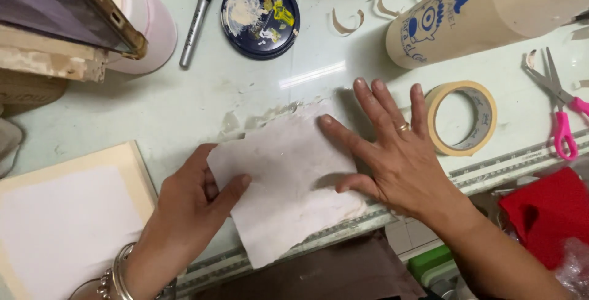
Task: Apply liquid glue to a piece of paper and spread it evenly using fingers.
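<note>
A rough-edged sheet of whitish handmade paper [288, 183] lies on the glass tabletop [202, 97], its lower corner hanging over the front edge. My left hand [193, 205] pinches the sheet's left edge, thumb on top. My right hand [392, 153] rests flat with spread fingers on the sheet's right side, a ring on one finger. Bracelets circle my left wrist.
A roll of masking tape [461, 118] lies just right of my right hand, pink-handled scissors [558, 113] farther right. Behind stand a cardboard tube [491, 11], a dark paint-smeared lid [261, 8] and a marker [199, 15]. A cream-framed board [73, 214] sits left; red cloth [546, 211] right.
</note>
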